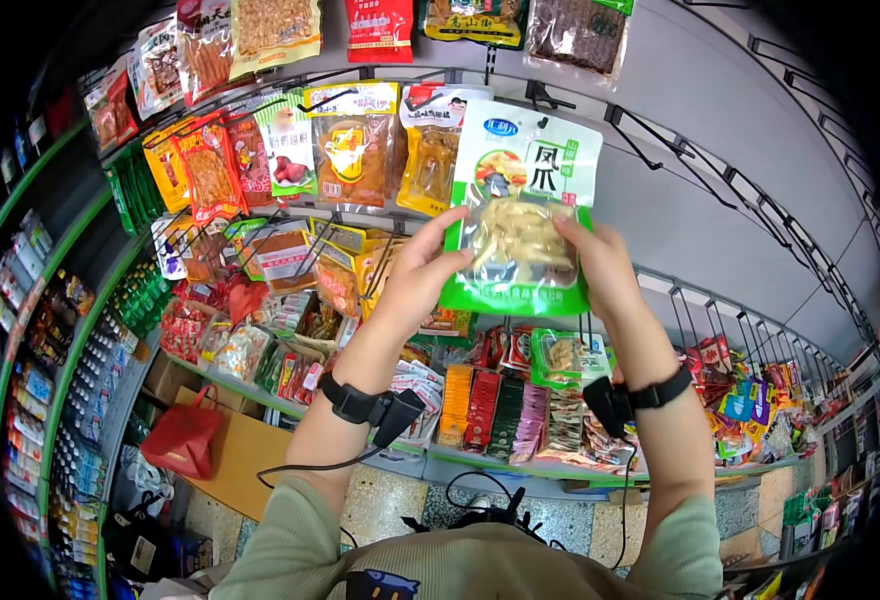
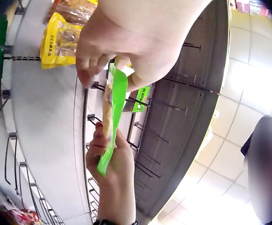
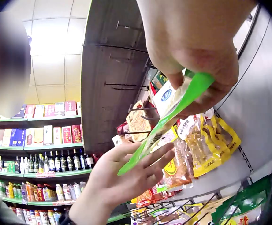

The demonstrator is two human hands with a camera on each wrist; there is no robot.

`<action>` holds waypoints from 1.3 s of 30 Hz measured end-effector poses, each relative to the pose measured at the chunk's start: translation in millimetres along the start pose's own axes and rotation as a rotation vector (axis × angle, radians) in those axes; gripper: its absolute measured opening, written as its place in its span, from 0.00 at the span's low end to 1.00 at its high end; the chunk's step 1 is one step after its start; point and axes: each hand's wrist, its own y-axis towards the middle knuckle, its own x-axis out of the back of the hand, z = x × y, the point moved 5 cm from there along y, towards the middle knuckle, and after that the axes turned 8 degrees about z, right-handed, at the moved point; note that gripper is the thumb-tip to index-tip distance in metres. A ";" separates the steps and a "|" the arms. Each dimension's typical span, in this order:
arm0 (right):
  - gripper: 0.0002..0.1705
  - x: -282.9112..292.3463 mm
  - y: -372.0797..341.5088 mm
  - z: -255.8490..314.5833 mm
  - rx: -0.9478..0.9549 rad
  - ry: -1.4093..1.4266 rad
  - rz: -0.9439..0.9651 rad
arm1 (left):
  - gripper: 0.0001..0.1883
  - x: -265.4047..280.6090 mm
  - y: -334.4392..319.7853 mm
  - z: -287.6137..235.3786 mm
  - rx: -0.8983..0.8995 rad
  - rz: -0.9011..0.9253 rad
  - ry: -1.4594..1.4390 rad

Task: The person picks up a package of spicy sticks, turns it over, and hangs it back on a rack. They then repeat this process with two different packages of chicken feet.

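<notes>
A sealed bag of chicken feet (image 1: pixel 522 235), white above with a green border below and a clear window, is held up facing the person in the head view. My left hand (image 1: pixel 422 272) grips its left edge, thumb on the front. On the opposite edge my right hand (image 1: pixel 603 268) pinches it, thumb over the window. The left wrist view catches the bag (image 2: pixel 120 96) nearly edge-on between both hands. In the right wrist view, the left hand's fingers (image 3: pixel 155 164) spread behind the bag's green edge (image 3: pixel 173 112).
Behind the bag, yellow snack packs (image 1: pixel 430 150) and other packets hang on wire hooks. Below stand bins of small packets (image 1: pixel 495 410) on a shelf. Bottle shelves (image 1: pixel 70 400) line the left side, and a red bag (image 1: pixel 182 440) sits low by a cardboard box.
</notes>
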 end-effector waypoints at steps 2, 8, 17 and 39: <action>0.16 5.4 22.9 -0.3 -0.039 -0.031 -0.008 | 0.25 3.1 -2.8 3.1 -0.042 -0.049 0.117; 0.17 47.1 125.4 -27.7 -0.064 -0.124 -0.037 | 0.26 10.4 -32.3 19.2 0.110 -0.117 0.076; 0.19 96.1 195.0 -52.3 -0.063 -0.367 -0.120 | 0.23 22.1 -73.2 44.2 0.199 -0.140 0.047; 0.16 140.3 -31.0 1.6 -0.172 -0.754 -0.039 | 0.16 -18.4 -90.5 92.2 0.325 0.005 -0.120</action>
